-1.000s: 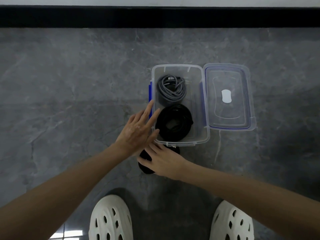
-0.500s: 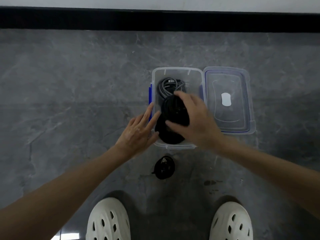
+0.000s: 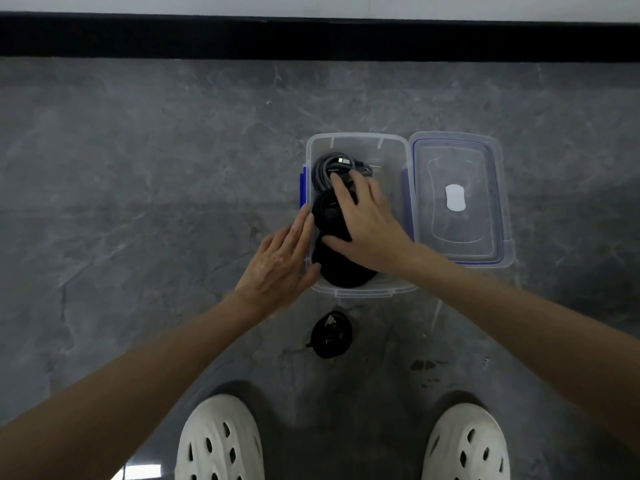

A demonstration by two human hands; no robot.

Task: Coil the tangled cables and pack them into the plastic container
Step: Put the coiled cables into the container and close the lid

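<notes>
A clear plastic container [image 3: 394,157] with blue clips stands on the grey floor. Inside it a grey coiled cable [image 3: 323,168] lies at the far end and a black coil [image 3: 343,273] at the near end. A second black coil [image 3: 325,213] sits between them, partly on top. My right hand [image 3: 370,226] reaches into the container and presses on this coil with fingers stretched out, thumb along its near edge. My left hand [image 3: 277,265] rests flat against the container's left wall. A small black coiled cable [image 3: 331,336] lies on the floor just in front of the container.
The container's lid [image 3: 457,199] lies open-side up right beside the container on its right. My two white clogs [image 3: 218,441] [image 3: 467,445] stand at the bottom. A black skirting strip [image 3: 311,38] runs along the far wall.
My right hand lifted a black coil from the floor in front of the container, carried it into the container and now presses it down. My left hand stayed at the left wall.
</notes>
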